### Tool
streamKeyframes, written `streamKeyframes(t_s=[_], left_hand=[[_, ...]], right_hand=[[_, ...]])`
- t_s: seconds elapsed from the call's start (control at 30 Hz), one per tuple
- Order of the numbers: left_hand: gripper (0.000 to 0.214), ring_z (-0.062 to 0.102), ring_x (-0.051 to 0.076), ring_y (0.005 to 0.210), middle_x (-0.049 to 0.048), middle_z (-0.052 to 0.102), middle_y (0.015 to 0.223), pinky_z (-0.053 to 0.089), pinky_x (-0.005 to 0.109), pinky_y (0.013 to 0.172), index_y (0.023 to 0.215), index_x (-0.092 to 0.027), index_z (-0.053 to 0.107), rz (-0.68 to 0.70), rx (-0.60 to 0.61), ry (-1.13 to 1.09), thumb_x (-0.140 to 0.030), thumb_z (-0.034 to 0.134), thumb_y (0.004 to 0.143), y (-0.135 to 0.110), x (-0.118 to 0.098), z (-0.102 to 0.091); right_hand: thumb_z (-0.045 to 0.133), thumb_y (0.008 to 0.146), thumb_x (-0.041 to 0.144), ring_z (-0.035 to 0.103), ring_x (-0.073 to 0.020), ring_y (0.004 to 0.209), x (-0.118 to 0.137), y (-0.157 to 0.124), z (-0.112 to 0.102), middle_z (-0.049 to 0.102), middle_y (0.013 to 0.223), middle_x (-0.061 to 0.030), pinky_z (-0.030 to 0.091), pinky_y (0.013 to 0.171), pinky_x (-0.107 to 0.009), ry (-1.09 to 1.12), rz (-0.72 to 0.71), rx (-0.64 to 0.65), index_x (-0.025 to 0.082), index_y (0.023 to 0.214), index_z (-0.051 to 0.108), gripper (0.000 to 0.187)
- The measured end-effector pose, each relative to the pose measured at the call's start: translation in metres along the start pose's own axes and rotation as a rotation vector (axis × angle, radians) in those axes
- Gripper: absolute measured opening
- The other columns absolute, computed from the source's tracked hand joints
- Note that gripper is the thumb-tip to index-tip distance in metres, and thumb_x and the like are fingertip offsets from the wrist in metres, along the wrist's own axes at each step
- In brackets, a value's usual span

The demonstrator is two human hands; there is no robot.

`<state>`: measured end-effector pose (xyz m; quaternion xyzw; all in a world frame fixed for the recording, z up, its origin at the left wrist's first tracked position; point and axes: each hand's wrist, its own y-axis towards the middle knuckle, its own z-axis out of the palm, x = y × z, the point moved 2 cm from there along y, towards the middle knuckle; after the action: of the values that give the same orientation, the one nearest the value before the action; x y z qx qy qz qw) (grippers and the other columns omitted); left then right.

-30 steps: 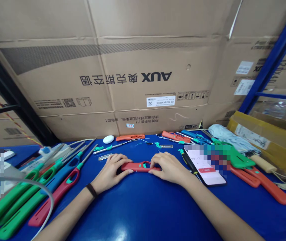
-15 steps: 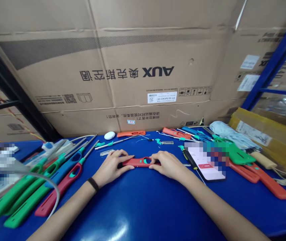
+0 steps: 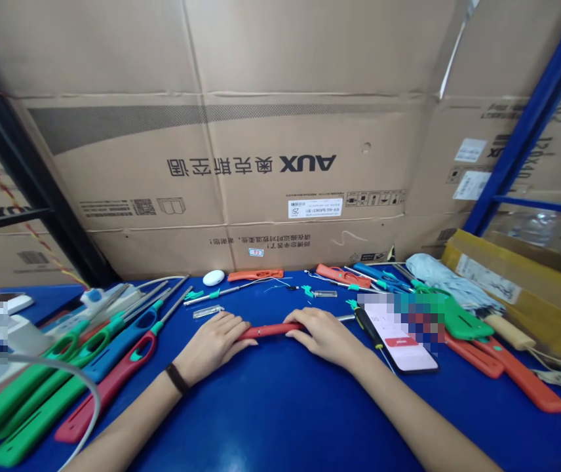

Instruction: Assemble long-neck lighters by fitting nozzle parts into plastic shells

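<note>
A red plastic lighter handle [image 3: 271,330] lies on the blue table [image 3: 280,406] between my two hands, turned on its edge so only its narrow side shows. My left hand [image 3: 212,341] grips its left end with fingers curled over it. My right hand [image 3: 322,333] is closed on its right end, where a thin metal rod [image 3: 347,318] sticks out. A black band circles my left wrist.
Finished long-nosed lighters in green, blue and red [image 3: 88,354] lie in a row at the left. A phone [image 3: 403,342] lies right of my right hand, with a screwdriver [image 3: 366,324] beside it. Loose red and green shells [image 3: 477,334], small parts and a cardboard wall [image 3: 280,164] sit behind.
The red handle has been rolled from lying flat, with its teal trigger showing, onto its edge. Both hands kept their grip on its ends.
</note>
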<state>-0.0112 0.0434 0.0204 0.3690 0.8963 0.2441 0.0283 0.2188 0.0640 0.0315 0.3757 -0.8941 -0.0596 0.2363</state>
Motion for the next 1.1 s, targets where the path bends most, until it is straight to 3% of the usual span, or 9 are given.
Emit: streamKeyframes(t_s=[0.2,0.37,0.57,0.9,1.0,1.1], left_hand=[[0.030,0.058,0.018,0.065,0.0030,0.062,0.070,0.044,0.029,0.063,0.079,-0.017,0.058,0.015,-0.032,-0.022,-0.040,0.044,0.093,-0.003,-0.001,0.000],[0.035,0.055,0.015,0.054,0.0010,0.058,0.058,0.040,0.027,0.056,0.067,-0.019,0.056,0.006,-0.061,0.041,-0.044,0.048,0.090,-0.003,-0.003,-0.004],[0.034,0.056,0.013,0.051,0.0010,0.062,0.061,0.038,0.025,0.051,0.075,-0.019,0.056,0.026,-0.092,0.089,-0.045,0.043,0.092,0.002,-0.018,-0.005],[0.037,0.057,0.014,0.048,0.0010,0.061,0.056,0.036,0.024,0.048,0.071,-0.018,0.055,0.025,-0.046,0.089,-0.043,0.040,0.094,0.003,-0.018,-0.004],[0.040,0.058,0.014,0.049,0.0013,0.062,0.056,0.034,0.023,0.048,0.068,-0.018,0.056,-0.038,0.005,0.091,-0.045,0.040,0.093,0.004,-0.014,-0.004],[0.041,0.057,0.015,0.049,0.0020,0.062,0.057,0.034,0.024,0.048,0.064,-0.018,0.055,-0.111,-0.002,0.099,-0.046,0.042,0.092,0.004,-0.009,-0.004]], right_hand=[[0.052,0.091,0.028,0.058,-0.0182,0.085,0.002,0.000,-0.005,0.067,0.087,-0.0038,0.044,0.079,-0.030,-0.076,-0.083,-0.065,0.020,0.099,0.063,0.016],[0.046,0.093,0.025,0.058,-0.0178,0.092,0.010,0.001,0.001,0.067,0.100,-0.0070,0.041,0.086,-0.032,-0.127,-0.249,-0.175,0.018,0.110,0.059,0.022],[0.039,0.095,0.020,0.056,-0.0191,0.088,0.027,0.002,0.011,0.066,0.097,-0.0090,0.041,0.082,-0.034,-0.263,-0.337,-0.188,0.016,0.113,0.057,0.025],[0.040,0.096,0.025,0.058,-0.0162,0.093,0.025,0.003,0.015,0.068,0.098,-0.0050,0.034,0.094,-0.036,-0.211,-0.317,-0.174,0.020,0.113,0.059,0.026],[0.041,0.096,0.027,0.056,-0.0160,0.101,0.025,0.006,0.010,0.068,0.104,-0.0029,0.028,0.103,-0.038,-0.177,-0.252,-0.232,0.023,0.119,0.056,0.029],[0.040,0.096,0.027,0.057,-0.0155,0.100,0.012,0.005,-0.012,0.067,0.106,-0.0034,0.027,0.105,-0.039,-0.123,-0.101,-0.384,0.024,0.125,0.052,0.032]])
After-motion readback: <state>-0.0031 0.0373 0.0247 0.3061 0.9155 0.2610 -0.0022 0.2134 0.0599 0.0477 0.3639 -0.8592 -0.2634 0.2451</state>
